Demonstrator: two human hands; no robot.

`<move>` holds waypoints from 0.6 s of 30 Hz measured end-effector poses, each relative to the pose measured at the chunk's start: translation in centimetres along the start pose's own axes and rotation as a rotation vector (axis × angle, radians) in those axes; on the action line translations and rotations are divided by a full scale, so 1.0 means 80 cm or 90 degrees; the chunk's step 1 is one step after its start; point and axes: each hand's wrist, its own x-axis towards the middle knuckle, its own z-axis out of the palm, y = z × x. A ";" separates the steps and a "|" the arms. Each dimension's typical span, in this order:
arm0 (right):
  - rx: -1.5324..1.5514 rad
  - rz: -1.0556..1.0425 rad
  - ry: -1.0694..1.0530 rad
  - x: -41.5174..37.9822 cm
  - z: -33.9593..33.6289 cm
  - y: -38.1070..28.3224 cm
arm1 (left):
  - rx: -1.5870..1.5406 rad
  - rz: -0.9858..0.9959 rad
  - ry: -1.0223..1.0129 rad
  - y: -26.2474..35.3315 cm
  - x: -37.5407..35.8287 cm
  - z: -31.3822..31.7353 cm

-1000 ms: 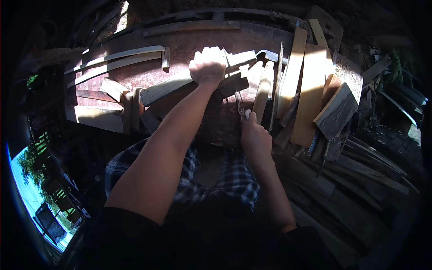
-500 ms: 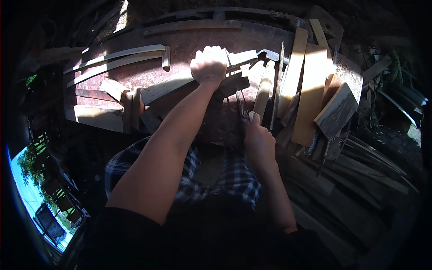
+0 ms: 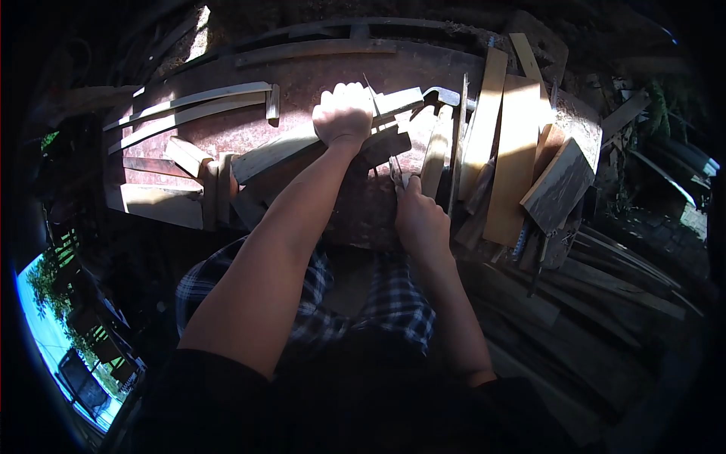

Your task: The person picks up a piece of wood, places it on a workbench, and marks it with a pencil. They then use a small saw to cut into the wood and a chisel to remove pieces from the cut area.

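Wooden strip (image 3: 287,144) (left-hand (image 3: 344,113) grip) mid-bench

The right hand (image 3: 420,219) is pushing the saw (image 3: 395,172) forward, closer to the wooden strip (image 3: 283,145) under the left hand (image 3: 344,113).

A rusty workbench (image 3: 363,212) carries wooden slats (image 3: 503,151) and curved strips (image 3: 189,106).

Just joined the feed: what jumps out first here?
The left hand, lit by sun at the centre, presses down on a long wooden strip across the rusty workbench. Just below, the right hand grips a thin tool against it. Pale planks pile up at right.
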 end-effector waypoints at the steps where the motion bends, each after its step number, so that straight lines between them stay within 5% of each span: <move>1: 0.000 0.004 0.008 0.028 0.007 -0.004 | 0.001 -0.001 -0.029 0.001 0.001 -0.003; 6: 0.011 -0.117 0.061 0.064 0.000 -0.014 | 0.016 -0.008 -0.049 0.000 0.002 -0.002; 11: 0.003 0.002 -0.007 -0.029 -0.006 0.012 | 0.007 -0.007 0.003 -0.006 -0.003 0.001; 13: 0.019 0.037 -0.033 -0.002 -0.013 -0.002 | 0.000 -0.006 -0.007 0.000 0.001 -0.002; 18: 0.029 -0.111 0.101 0.090 0.015 -0.021 | -0.014 -0.028 -0.059 0.003 0.003 -0.008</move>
